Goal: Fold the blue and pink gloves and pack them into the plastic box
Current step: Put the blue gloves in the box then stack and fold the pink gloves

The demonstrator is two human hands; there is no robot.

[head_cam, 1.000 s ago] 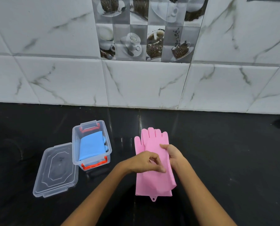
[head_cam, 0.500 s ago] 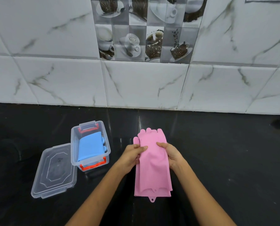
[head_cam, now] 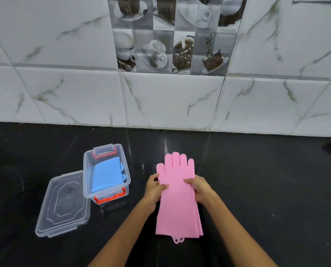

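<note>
Pink gloves [head_cam: 178, 199], blue gloves [head_cam: 106, 174], red-latched clear box [head_cam: 87, 170], black counter [head_cam: 266, 180].

Pink gloves [head_cam: 178, 205] flat; blue gloves [head_cam: 105, 175] boxed [head_cam: 86, 170].

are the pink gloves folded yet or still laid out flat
Not folded. The pink gloves lie stacked full length on the counter, fingertips toward the wall, held at both edges by the left hand and right hand.

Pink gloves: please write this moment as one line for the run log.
pink gloves: stacked flat on counter, unfolded | left hand and right hand: gripping edges | blue gloves: folded, in plastic box | lid: off
</note>
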